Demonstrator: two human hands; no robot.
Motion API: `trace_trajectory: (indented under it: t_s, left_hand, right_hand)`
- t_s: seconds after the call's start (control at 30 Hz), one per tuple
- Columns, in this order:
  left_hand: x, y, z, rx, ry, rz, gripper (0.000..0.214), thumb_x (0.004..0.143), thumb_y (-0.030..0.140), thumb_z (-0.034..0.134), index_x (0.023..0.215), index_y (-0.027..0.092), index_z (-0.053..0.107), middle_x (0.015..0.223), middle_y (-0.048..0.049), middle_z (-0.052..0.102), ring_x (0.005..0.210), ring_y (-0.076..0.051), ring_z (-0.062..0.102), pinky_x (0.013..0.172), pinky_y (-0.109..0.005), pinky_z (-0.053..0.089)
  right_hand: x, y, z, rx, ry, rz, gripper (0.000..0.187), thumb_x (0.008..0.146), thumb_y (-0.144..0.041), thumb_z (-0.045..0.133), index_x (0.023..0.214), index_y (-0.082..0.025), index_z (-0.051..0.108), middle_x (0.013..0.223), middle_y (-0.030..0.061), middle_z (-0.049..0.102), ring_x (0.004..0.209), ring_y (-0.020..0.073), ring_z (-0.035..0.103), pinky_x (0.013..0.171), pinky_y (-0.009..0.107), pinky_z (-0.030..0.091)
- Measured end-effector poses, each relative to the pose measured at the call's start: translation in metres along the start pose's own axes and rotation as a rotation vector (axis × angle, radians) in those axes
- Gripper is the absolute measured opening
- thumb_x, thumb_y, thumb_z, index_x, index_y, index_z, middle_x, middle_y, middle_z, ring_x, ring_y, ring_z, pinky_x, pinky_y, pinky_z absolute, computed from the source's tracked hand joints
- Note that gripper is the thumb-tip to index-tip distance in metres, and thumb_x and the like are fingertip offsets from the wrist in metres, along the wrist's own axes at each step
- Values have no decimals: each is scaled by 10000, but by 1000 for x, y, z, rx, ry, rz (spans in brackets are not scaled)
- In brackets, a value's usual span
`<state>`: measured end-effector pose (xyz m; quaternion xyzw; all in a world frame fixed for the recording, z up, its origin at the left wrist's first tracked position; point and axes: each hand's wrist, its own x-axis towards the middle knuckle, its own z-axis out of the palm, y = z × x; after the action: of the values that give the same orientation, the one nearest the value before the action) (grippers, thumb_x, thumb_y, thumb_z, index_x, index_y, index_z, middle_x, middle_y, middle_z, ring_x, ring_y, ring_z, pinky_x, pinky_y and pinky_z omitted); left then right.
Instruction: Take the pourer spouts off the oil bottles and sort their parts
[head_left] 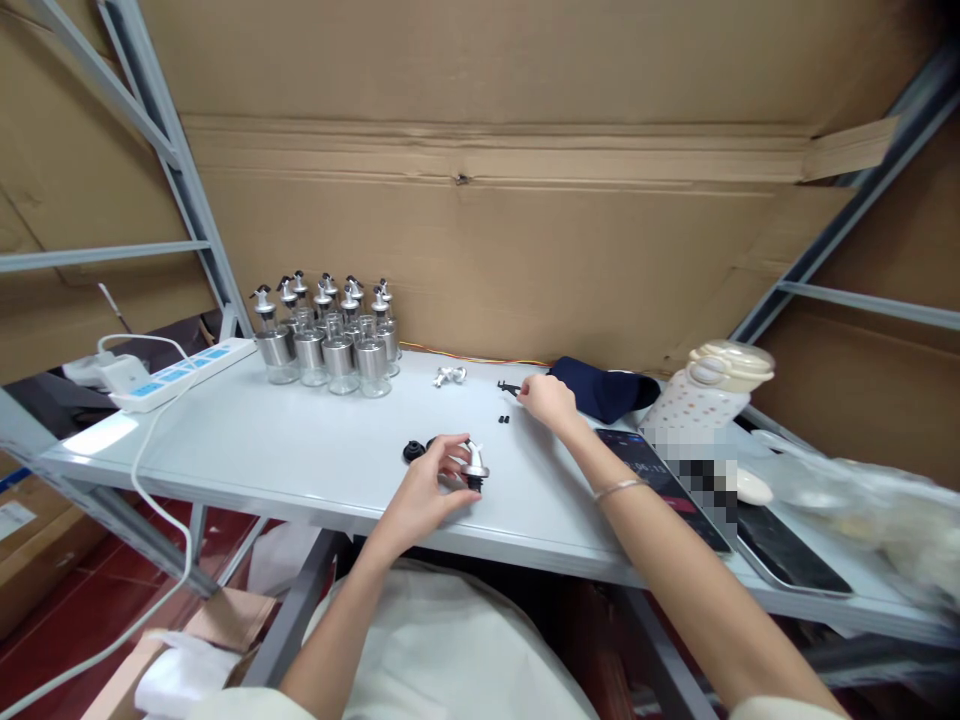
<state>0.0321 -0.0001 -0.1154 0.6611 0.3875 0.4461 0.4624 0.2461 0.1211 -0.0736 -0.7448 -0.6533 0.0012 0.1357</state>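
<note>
My left hand [433, 482] is closed on a silver bottle pourer [475, 466] with a black ribbed stopper, holding it upright just over the table near its front edge. Black round stoppers [413, 451] lie right behind that hand, one partly hidden by it. Farther back, my right hand [549, 401] pinches a small black plastic piece [510, 387] at or just above the tabletop. Two tiny black parts [504, 420] rest below it. To its left lie silver spout pieces [450, 376] in a small cluster.
Several glass bottles with steel sleeves [339, 358], most topped by pourers, stand at the back left. A white power strip [184, 372] lies left. Dark blue cloth [604, 388], a dotted flask [697, 390], phones [667, 485] and a plastic bag [885, 520] occupy the right side.
</note>
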Motion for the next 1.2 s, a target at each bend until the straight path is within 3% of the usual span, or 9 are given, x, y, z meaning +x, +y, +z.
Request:
trace_trajectory:
  t_s: [0.13, 0.2, 0.33, 0.47, 0.63, 0.73, 0.87, 1.0, 1.2]
  left_hand:
    - [1, -3, 0, 1, 25, 13, 590, 623, 96, 706, 1162, 188, 483, 1077, -62, 600, 857, -139, 592, 805, -293, 460]
    - [1, -5, 0, 4, 27, 18, 594, 628, 98, 707, 1169, 187, 479, 1077, -63, 607, 867, -141, 593, 816, -298, 459]
    - [1, -4, 0, 16, 7, -6, 603, 633, 100, 710, 1184, 175, 476, 1013, -52, 626, 880, -141, 592, 828, -291, 464]
    - [0, -1, 0, 61, -10, -31, 611, 625, 93, 706, 1186, 186, 481, 1012, -42, 625, 797, -118, 597, 812, -287, 480]
    - [1, -2, 0, 73, 5, -29, 583, 634, 102, 684, 1172, 189, 477, 1009, -36, 608, 720, -94, 584, 758, -262, 488]
    - [2, -5, 0, 34, 33, -21, 564, 648, 113, 672, 1169, 181, 466, 1012, -41, 592, 700, -84, 580, 730, -244, 484]
    - [4, -8, 0, 3, 51, -9, 577, 636, 111, 677, 1167, 178, 462, 989, -31, 590, 692, -82, 579, 730, -238, 475]
    - [3, -8, -1, -8, 48, -13, 594, 633, 120, 688, 1177, 184, 459, 992, -30, 588, 701, -86, 577, 742, -246, 472]
    - [-1, -2, 0, 54, -10, -13, 604, 639, 117, 696, 1197, 200, 480, 1019, -41, 593, 750, -103, 581, 772, -260, 466]
  right_hand:
    - [-54, -1, -11, 72, 70, -84, 146, 760, -176, 509, 821, -208, 637, 824, 81, 691, 749, 206, 630, 627, 272, 406]
    - [-85, -4, -3, 331, 140, -194, 102, 743, -172, 491, 741, -206, 588, 710, 32, 662, 644, 166, 602, 617, 258, 407]
    - [-125, -8, 24, 626, 197, -94, 85, 725, -214, 469, 647, -214, 503, 580, -2, 589, 549, 157, 560, 582, 265, 413]
    - [-131, -7, 33, 681, 187, -76, 101, 769, -277, 463, 727, -209, 524, 651, 16, 610, 586, 171, 572, 625, 297, 441]
    - [-143, -13, 26, 586, 149, -317, 230, 858, -377, 451, 955, -200, 562, 847, 59, 599, 786, 198, 571, 756, 329, 444]
    - [-153, -16, 24, 541, 83, -388, 255, 821, -447, 530, 935, -219, 547, 891, 51, 574, 823, 201, 556, 748, 318, 443]
    - [-156, -12, 20, 551, -21, -345, 300, 732, -471, 630, 832, -219, 503, 681, -29, 508, 617, 147, 488, 573, 256, 401]
    - [-152, -10, 19, 568, -79, -348, 248, 698, -387, 663, 710, -218, 481, 574, -60, 454, 552, 127, 445, 538, 242, 355]
    - [-145, -13, 25, 631, 12, -233, 104, 749, -289, 554, 695, -215, 504, 597, -16, 545, 539, 146, 490, 556, 268, 384]
